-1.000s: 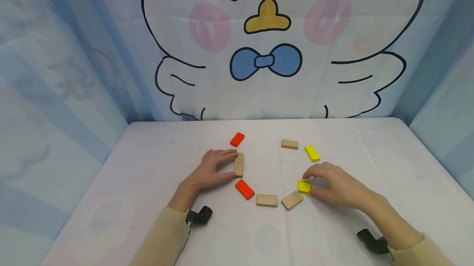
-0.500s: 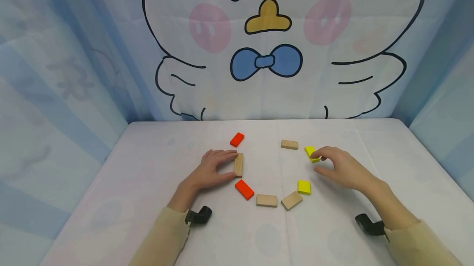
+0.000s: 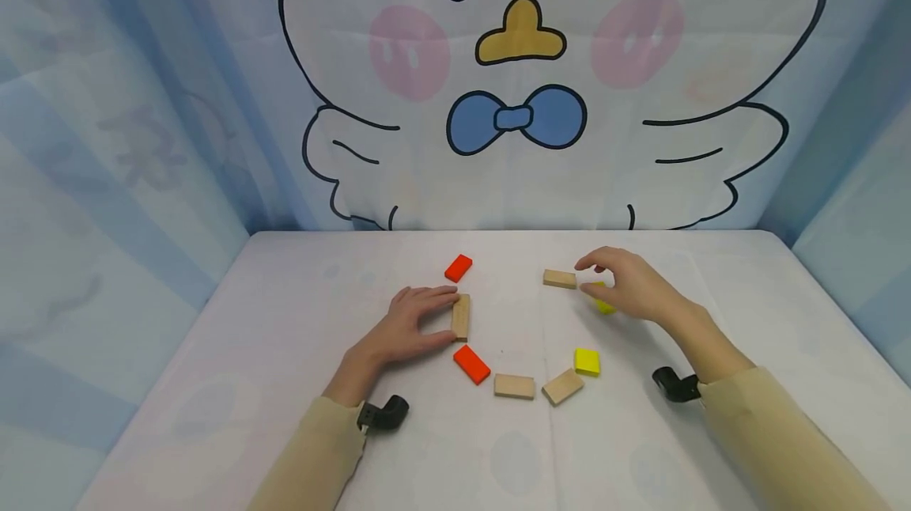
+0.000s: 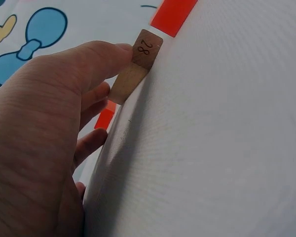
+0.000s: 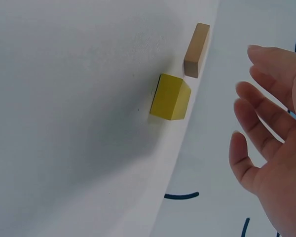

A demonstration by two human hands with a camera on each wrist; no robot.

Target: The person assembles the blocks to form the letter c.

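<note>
My left hand (image 3: 407, 327) holds a plain wooden block (image 3: 461, 317), thumb at its near end and fingertips at its far end. The left wrist view shows the number 28 on this wooden block (image 4: 144, 47), with the thumb against it. My right hand (image 3: 632, 283) hovers with nothing in it above a yellow block (image 3: 605, 308), partly covering it in the head view. Its fingertips are just right of another wooden block (image 3: 559, 279). In the right wrist view, the relaxed fingers are spread apart from the yellow block (image 5: 170, 97) and the wooden block (image 5: 196, 50).
Red blocks lie beyond (image 3: 459, 268) and nearer than (image 3: 472, 365) the held block. Two wooden blocks, one straight (image 3: 514, 386) and one slanted (image 3: 563, 387), and a second yellow block (image 3: 587, 362) continue the loose ring on the white table (image 3: 655, 448). A printed curtain (image 3: 519, 187) stands behind.
My right hand has left the nearer yellow block and moved away from me, over the farther yellow block toward the far wooden block. The left hand has stayed at its block.
</note>
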